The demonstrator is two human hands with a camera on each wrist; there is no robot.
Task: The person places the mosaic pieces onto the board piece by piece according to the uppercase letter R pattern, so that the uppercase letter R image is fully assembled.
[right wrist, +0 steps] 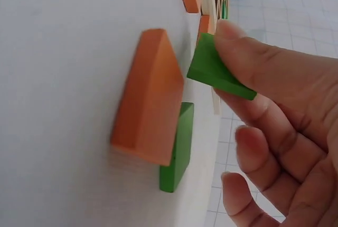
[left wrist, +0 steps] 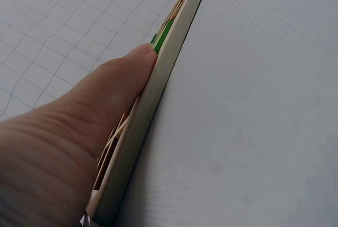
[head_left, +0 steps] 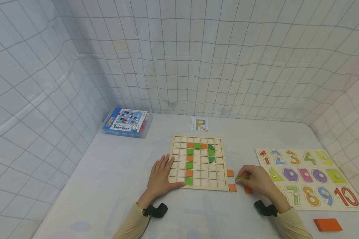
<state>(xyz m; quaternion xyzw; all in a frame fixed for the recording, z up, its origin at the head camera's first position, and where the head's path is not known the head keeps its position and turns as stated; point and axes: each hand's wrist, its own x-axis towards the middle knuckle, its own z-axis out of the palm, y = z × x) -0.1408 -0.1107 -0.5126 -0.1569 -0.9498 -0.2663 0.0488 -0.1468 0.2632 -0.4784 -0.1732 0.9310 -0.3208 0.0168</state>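
My left hand (head_left: 161,177) lies with spread fingers at the left side of a wooden grid board (head_left: 204,174). In the left wrist view its thumb (left wrist: 119,76) rests on the board's front rim, touching a green tile (left wrist: 165,36). Between thumb and forefinger, my right hand (head_left: 258,179) pinches a green square tile (right wrist: 203,66) just right of the board. Under that hand are an orange tile (right wrist: 150,100) and another green tile (right wrist: 183,142). Green and orange squares form a column and top row on the board, with two rounded dark green pieces (head_left: 211,159) at the right.
Two orange tiles (head_left: 232,188) lie beside the board's right edge. Behind the board is a small pattern card (head_left: 201,123). A number-and-shape puzzle (head_left: 302,180) occupies the right side, with an orange block (head_left: 327,225) in front. A blue boxed set (head_left: 127,122) sits at back left.
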